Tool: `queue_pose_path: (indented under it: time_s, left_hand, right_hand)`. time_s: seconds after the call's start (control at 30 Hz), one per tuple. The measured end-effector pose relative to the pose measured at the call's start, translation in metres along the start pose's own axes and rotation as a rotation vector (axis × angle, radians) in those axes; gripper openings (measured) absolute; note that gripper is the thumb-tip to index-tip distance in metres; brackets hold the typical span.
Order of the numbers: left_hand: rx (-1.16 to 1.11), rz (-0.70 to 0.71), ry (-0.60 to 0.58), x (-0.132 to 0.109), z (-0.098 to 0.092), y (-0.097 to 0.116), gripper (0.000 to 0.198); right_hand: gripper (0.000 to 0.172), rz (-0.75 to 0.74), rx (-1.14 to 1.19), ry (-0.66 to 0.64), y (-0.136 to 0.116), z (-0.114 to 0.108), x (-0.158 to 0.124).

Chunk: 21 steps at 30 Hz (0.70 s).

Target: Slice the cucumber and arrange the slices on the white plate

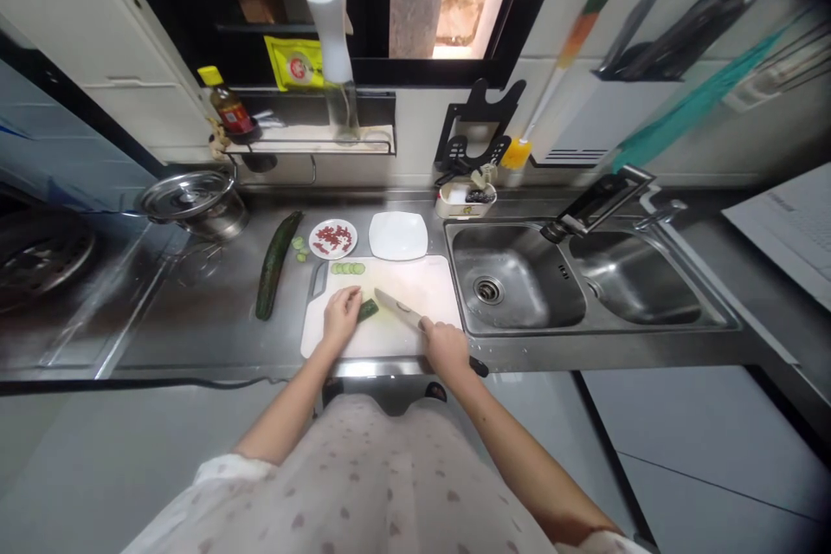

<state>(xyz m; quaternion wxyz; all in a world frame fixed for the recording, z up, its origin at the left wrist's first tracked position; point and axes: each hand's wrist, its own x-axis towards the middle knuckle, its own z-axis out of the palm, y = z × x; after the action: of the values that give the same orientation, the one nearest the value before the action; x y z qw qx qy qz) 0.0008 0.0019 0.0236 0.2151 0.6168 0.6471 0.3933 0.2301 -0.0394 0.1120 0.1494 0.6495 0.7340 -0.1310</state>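
Two bare hands are over the white, round-cornered cutting board (pixel 421 281) that I watch from afar. I see the right hand (pixel 447 348) closed round a broad steel-bladed kitchen knife (pixel 398 308), which slants across the board. The left hand (pixel 342 318) has its fingers bunched narrow at a short dark-green cucumber piece (pixel 367 309) on the board; I cannot tell whether they grip it. Pale-green round cucumber slices (pixel 347 268) lie in a row near the board's far left corner. Left of the board lies a long dark-green cucumber (pixel 278 267); to its right, I see a double steel sink (pixel 532 290).
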Motion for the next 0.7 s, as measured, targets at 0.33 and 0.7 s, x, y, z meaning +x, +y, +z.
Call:
queue_pose_path:
  time_s: [0.33, 0.7]
  left_hand:
    - [0.106, 0.237, -0.230, 0.024, -0.011, 0.045, 0.029]
    - [0.107, 0.205, -0.534, 0.040, -0.010, 0.068, 0.025]
  right_hand:
    - [0.038, -0.081, -0.025, 0.138, 0.003, 0.002, 0.003]
    - [0.046, -0.172, -0.019, 0.227, 0.010, 0.001, 0.006]
